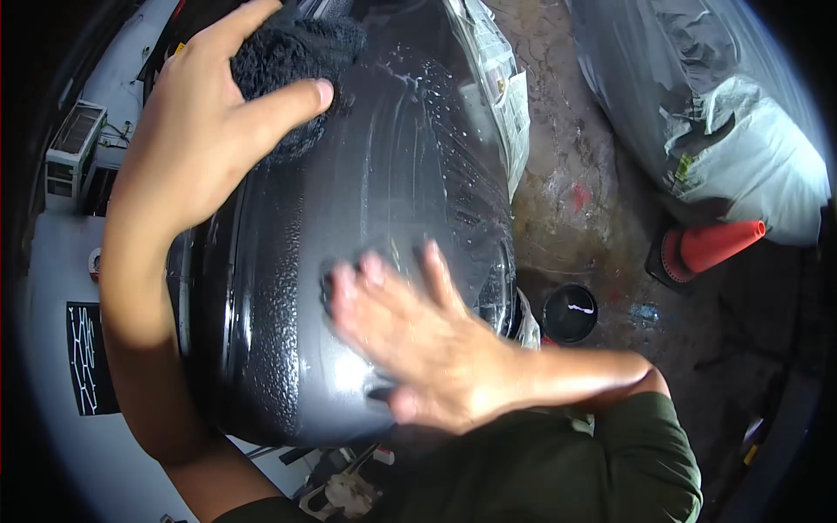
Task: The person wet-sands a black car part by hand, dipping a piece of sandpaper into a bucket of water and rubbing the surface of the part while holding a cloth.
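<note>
A white streak (581, 307) is seen in the bucket (559, 326); the cloth (296, 52) is grasped within the curved left hand (202, 106); the panel (375, 187) is touched by the spread right hand (425, 342)

Hard white glare flared on the wet black panel (349, 376) toward 7 o'clock, while the floor (628, 383) at 4 o'clock sat dim. Motion blur softened the right hand (427, 344) toward 6 o'clock. Fisheye distortion bowed the margins, and the corners fell black.
</note>
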Motion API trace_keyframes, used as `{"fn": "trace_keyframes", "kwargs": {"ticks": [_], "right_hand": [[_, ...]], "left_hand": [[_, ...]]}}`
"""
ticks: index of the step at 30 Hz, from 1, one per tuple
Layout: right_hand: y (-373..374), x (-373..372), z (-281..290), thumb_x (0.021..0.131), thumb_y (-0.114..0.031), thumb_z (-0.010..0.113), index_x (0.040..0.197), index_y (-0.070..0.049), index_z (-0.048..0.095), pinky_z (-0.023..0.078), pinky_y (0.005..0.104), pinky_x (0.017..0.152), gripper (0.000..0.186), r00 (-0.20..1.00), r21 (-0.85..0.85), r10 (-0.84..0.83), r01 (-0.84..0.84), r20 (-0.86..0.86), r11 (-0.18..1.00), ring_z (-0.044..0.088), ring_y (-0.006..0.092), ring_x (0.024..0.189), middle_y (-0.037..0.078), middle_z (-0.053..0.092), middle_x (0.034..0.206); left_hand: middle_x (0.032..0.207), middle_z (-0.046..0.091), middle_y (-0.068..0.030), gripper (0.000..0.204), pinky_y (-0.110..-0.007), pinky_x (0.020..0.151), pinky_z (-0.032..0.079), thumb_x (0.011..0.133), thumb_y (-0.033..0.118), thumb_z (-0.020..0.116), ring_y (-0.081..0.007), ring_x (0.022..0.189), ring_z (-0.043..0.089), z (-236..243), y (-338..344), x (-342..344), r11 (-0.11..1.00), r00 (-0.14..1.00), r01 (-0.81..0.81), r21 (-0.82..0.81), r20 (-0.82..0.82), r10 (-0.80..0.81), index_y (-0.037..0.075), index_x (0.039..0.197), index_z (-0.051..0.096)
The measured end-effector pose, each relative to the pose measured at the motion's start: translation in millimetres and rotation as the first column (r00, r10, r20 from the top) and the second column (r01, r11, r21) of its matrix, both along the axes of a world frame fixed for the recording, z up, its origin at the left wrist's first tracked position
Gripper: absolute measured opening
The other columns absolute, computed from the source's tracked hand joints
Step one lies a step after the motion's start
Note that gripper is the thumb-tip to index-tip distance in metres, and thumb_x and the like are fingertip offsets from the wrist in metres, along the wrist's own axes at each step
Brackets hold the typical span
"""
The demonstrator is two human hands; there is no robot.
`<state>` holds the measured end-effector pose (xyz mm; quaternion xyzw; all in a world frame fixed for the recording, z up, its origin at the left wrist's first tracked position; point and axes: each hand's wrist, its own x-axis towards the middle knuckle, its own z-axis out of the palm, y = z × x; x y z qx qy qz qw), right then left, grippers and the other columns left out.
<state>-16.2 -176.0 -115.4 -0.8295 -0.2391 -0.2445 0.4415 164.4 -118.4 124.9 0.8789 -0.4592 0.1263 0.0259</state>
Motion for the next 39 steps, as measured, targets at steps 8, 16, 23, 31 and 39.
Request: {"fn": "trace_keyframes", "kwargs": {"ticks": [8, 16, 23, 31, 39], "right_hand": [[-53, 84, -12, 0.120, -0.060, 0.024, 0.183, -0.006, 0.011, -0.009, 0.0680, 0.136, 0.084, 0.938, 0.325, -0.260, 0.325, -0.229, 0.888, 0.000, 0.0397, 0.177, 0.023, 0.007, 0.191], [-45, 69, -8, 0.121, -0.048, 0.029, 0.184, -0.007, 0.009, -0.008, 0.0653, 0.138, 0.078, 0.952, 0.235, -0.248, 0.287, -0.180, 0.929, -0.002, 0.0379, 0.177, 0.022, 0.005, 0.191], [-22, 26, -18, 0.119, -0.051, 0.032, 0.183, -0.005, 0.004, -0.009, 0.0706, 0.135, 0.084, 0.990, 0.063, -0.120, 0.125, -0.074, 0.990, -0.005, 0.0415, 0.177, 0.023, 0.000, 0.191], [-64, 105, 12, 0.122, -0.055, 0.022, 0.183, -0.004, 0.007, -0.006, 0.0632, 0.139, 0.081, 0.952, 0.254, -0.214, 0.268, -0.219, 0.929, -0.003, 0.0370, 0.177, 0.021, 0.003, 0.191], [-45, 84, 12, 0.123, -0.048, 0.028, 0.183, -0.005, 0.012, -0.006, 0.0651, 0.138, 0.075, 0.973, 0.276, -0.203, 0.226, -0.109, 0.934, 0.001, 0.0390, 0.177, 0.021, 0.008, 0.191]], "left_hand": [[0.138, 0.073, -0.0253, 0.061, -0.042, 0.116, 0.053, 0.082, 0.018, 0.087, -0.0423, 0.131, 0.071, 4, 10, -36, 0.963, 0.979, -0.056, 0.265, 0.204, 0.001, -0.002, 0.138, 0.073], [0.111, 0.073, -0.0241, 0.053, -0.045, 0.095, 0.058, 0.068, 0.006, 0.084, -0.0469, 0.106, 0.072, -9, 8, -7, 0.850, 0.882, 0.411, 0.329, 0.091, -0.462, -0.011, 0.116, 0.069], [0.110, 0.076, -0.0264, 0.045, -0.044, 0.093, 0.059, 0.077, 0.010, 0.085, -0.0398, 0.103, 0.077, -12, -7, -13, 0.984, 0.967, 0.158, 0.079, 0.188, -0.171, -0.007, 0.117, 0.072], [0.104, 0.081, -0.0266, 0.048, -0.049, 0.094, 0.063, 0.083, 0.023, 0.086, -0.0443, 0.099, 0.080, -17, -14, -15, 0.986, 0.943, 0.156, 0.067, 0.286, -0.168, -0.003, 0.122, 0.079], [0.109, 0.082, -0.0248, 0.051, -0.048, 0.095, 0.061, 0.086, 0.027, 0.087, -0.0403, 0.098, 0.081, 8, -11, -6, 0.968, 0.961, 0.230, -0.098, 0.179, -0.210, -0.004, 0.124, 0.077]]}}
